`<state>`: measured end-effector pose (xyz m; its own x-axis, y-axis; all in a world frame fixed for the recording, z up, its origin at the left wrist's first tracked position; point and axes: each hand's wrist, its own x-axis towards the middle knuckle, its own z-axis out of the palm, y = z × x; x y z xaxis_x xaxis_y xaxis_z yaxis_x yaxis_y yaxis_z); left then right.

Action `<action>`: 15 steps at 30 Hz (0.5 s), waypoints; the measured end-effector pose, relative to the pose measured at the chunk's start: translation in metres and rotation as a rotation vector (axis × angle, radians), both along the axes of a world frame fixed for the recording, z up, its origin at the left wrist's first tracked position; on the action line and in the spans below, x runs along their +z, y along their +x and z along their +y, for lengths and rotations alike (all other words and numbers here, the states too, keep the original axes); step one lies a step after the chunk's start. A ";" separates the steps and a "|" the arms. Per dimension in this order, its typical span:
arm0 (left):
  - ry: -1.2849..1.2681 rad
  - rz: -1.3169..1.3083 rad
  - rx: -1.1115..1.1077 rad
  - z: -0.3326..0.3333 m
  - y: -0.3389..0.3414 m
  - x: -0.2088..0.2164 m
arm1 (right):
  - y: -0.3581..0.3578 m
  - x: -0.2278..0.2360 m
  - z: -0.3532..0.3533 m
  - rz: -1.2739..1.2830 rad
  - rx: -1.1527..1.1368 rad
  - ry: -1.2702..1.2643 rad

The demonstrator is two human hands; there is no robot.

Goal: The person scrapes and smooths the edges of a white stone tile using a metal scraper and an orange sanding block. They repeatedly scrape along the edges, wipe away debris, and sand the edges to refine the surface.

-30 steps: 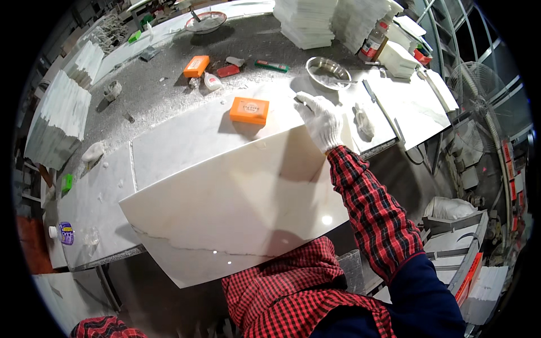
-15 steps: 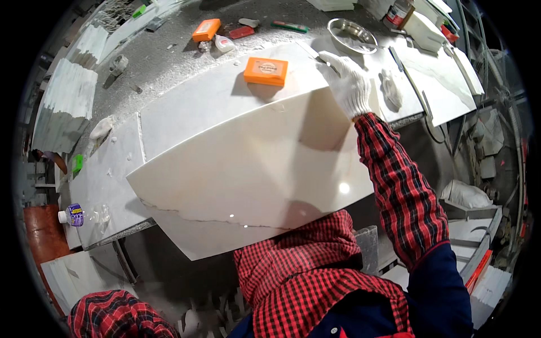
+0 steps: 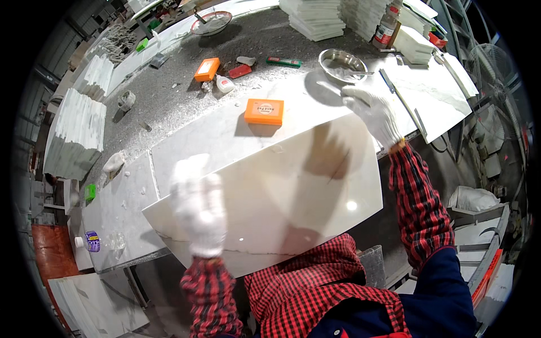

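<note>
A pale, polished marble slab [image 3: 265,203] with a slanting edge lies across the near side of the worktop and overhangs it. Over its left end is my left hand [image 3: 200,211], white-gloved and smeared by motion, fingers stretched forward with nothing seen in them. My right hand [image 3: 378,115], also gloved, is above the slab's far right corner, just below a steel bowl [image 3: 338,61]. Its fingers are bent, and a thin pale shape sticks out leftward from them, too blurred to name. An orange box [image 3: 264,111] sits beyond the slab's far edge.
Farther off lie another orange box [image 3: 207,69], a small white bottle [image 3: 225,84], a red block [image 3: 240,71] and a green packet [image 3: 283,62]. Stacked marble tiles [image 3: 76,132] stand left. A clear plastic bottle [image 3: 115,242] lies at the left edge. A large bottle [image 3: 385,31] stands far right.
My left hand has come up from the lower left over the slab. The right hand has drawn nearer and to the right. The view has shifted, showing more of the far worktop.
</note>
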<state>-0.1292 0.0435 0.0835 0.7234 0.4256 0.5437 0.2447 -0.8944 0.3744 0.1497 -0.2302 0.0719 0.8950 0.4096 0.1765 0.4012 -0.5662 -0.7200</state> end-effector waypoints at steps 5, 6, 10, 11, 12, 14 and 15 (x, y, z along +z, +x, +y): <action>0.227 0.124 -0.104 -0.004 0.046 -0.061 | -0.064 -0.031 -0.014 0.150 0.041 0.367; 0.281 0.189 -0.107 0.000 0.046 -0.068 | -0.082 -0.032 -0.004 0.179 0.016 0.433; 0.280 0.207 -0.095 -0.026 0.062 -0.059 | -0.109 -0.066 0.009 -0.011 -0.144 0.386; 0.283 0.195 -0.103 -0.030 0.067 -0.059 | -0.112 -0.072 0.010 -0.041 -0.156 0.351; 0.289 0.178 -0.106 -0.035 0.073 -0.055 | -0.114 -0.074 0.012 -0.076 -0.163 0.318; 0.308 0.172 -0.108 -0.040 0.086 -0.055 | -0.115 -0.078 0.012 -0.111 -0.172 0.283; 0.294 0.185 -0.086 -0.041 0.093 -0.056 | -0.115 -0.077 0.011 -0.104 -0.174 0.271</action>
